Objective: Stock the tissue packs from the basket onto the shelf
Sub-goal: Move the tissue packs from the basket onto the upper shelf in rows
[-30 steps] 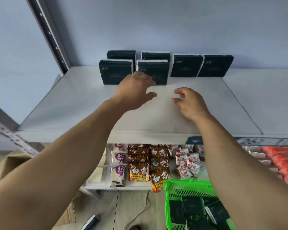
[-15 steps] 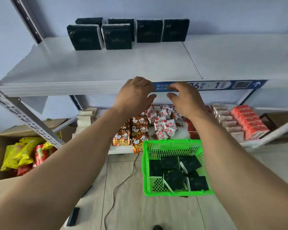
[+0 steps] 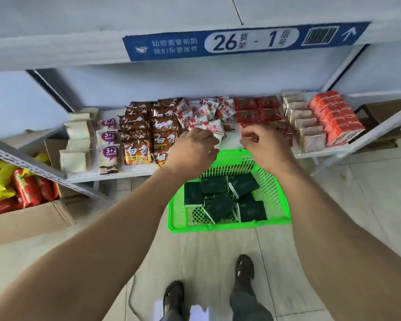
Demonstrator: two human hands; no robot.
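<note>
At far left, an open cardboard box (image 3: pixel 30 216) on the floor holds yellow and red snack bags (image 3: pixel 16 188). Beside it a low shelf (image 3: pixel 137 170) carries goods in rows: pale packs (image 3: pixel 75 144), white "3+2" biscuit packs (image 3: pixel 109 149), brown noodle packs (image 3: pixel 148 130), red-and-white sachets (image 3: pixel 206 114), dark red packs (image 3: pixel 257 110), clear-wrapped bars (image 3: pixel 306 126) and orange-red boxes (image 3: pixel 336 119). Above, the front edge of the upper shelf (image 3: pixel 56 49) bears a blue label (image 3: pixel 243 40) reading "26 - 1".

A person's two bare arms reach forward over the floor. The left hand (image 3: pixel 192 149) hangs above the far rim of the basket, its grip loosely curled and holding nothing. Just right of it, the right hand (image 3: pixel 266 147) hovers with fingers curled inward, also empty; the two hands are near each other but apart.

Below them a green plastic basket (image 3: pixel 278 205) sits on the tiled floor (image 3: pixel 357 205) in front of the low shelf. It holds several dark green tissue packs (image 3: pixel 218 205), lying jumbled and overlapping, some flat and some tilted. Neither hand touches the packs.

At the bottom, the person's two dark shoes (image 3: pixel 244 267) stand on the tiles.
</note>
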